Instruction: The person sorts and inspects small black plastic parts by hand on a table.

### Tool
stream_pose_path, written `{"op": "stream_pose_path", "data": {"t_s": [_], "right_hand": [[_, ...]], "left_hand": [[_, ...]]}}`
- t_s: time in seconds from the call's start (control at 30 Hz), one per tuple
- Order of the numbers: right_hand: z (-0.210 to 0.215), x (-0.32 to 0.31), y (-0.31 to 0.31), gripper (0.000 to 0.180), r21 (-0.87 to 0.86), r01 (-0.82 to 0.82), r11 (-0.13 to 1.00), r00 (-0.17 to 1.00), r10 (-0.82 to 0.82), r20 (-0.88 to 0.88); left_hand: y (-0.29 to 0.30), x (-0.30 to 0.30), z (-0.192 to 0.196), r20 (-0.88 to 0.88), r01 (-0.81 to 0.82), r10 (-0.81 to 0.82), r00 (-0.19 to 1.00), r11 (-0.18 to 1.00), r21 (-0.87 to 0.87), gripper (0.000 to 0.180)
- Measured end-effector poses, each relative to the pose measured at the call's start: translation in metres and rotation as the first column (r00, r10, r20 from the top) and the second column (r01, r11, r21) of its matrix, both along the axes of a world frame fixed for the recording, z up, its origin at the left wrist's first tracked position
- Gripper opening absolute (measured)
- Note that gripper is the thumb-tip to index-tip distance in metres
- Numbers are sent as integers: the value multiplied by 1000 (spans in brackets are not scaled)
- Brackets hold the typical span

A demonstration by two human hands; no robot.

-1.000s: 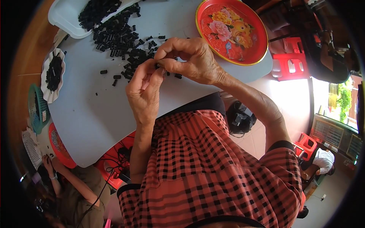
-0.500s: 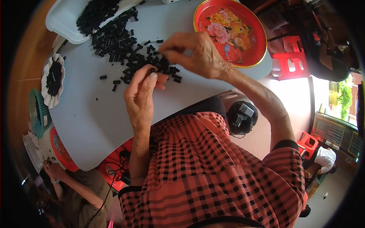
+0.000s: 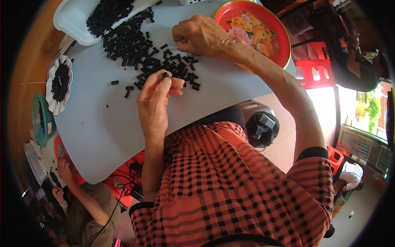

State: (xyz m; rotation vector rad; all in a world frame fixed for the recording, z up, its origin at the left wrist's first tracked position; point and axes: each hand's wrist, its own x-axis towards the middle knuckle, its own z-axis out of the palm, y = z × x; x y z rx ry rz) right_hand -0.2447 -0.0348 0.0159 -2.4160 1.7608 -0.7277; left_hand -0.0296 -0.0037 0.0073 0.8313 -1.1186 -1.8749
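Between the thumb and forefinger of my left hand (image 3: 153, 101) is a small black plastic part (image 3: 165, 75), held upright over the near side of the table. My right hand (image 3: 201, 37) is raised beyond it, near the left rim of a round red tray (image 3: 284, 51) with a flower pattern. Its fingers curl inward, and whatever they might hold is hidden. A heap of similar black parts (image 3: 127, 47) spreads over the grey table (image 3: 103, 144), with loose ones around my left fingertips.
A pale tub (image 3: 68, 22) with more black parts stands at the far left. Nearer are a white scalloped dish (image 3: 52, 103) of thin black pieces and a green basket (image 3: 40, 133). At lower left another person's hands (image 3: 66, 168) work over a red tray (image 3: 60, 142).
My right hand has moved up and away from my left hand, toward the red tray. My left hand stays nearly still with the part. The other person's hands have moved apart.
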Motion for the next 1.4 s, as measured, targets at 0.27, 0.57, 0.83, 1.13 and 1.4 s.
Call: {"op": "stream_pose_path", "data": {"t_s": [0.27, 0.57, 0.83, 1.13, 1.4], "right_hand": [[3, -4, 9, 9, 97, -60, 993, 944, 25, 328], [7, 9, 7, 14, 181, -15, 983, 1000, 16, -2], [16, 8, 15, 14, 166, -99, 981, 968, 56, 243], [21, 32, 41, 13, 386, -294, 874, 635, -124, 763], [11, 41, 43, 15, 337, -377, 863, 436, -156, 886]], "left_hand": [[-1, 1, -2, -31, 36, -34, 999, 999, 39, 21], [2, 0, -3, -18, 24, -24, 1000, 999, 30, 20], [1, 1, -3, -58, 26, -24, 998, 999, 47, 20], [-4, 4, -4, -122, 83, -68, 990, 989, 119, 23], [-7, 9, 3, -101, 107, -100, 990, 992, 68, 25]]}}
